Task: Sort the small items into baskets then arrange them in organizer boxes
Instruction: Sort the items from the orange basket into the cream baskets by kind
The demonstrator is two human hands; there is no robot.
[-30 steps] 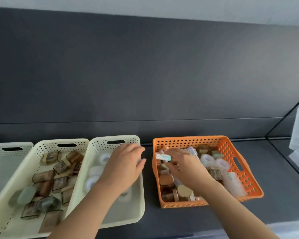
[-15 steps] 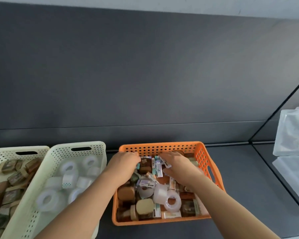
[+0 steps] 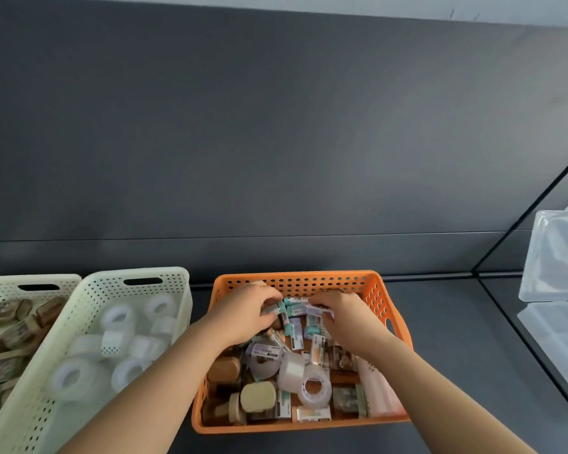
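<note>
An orange perforated basket (image 3: 379, 298) in the lower middle holds mixed small items: teal-and-white packets (image 3: 295, 332), clear tape rolls (image 3: 313, 389) and brown and beige cases (image 3: 258, 396). Both hands are inside its far end. My left hand (image 3: 243, 317) has its fingers closed on a teal-and-white packet. My right hand (image 3: 345, 317) pinches another small packet near the back wall. To the left, a cream basket (image 3: 174, 283) holds clear tape rolls, and a second cream basket (image 3: 0, 286) at the far left holds brown wrapped pieces.
Clear plastic organizer boxes (image 3: 558, 257) stand at the right edge on the dark shelf, with a flat clear lid below them. A dark grey back wall rises behind the baskets. Bare dark surface lies between the orange basket and the boxes.
My left hand left the cream tape basket and came into the orange basket beside my right hand. The view shifted right, so the baskets slid leftward in frame.
</note>
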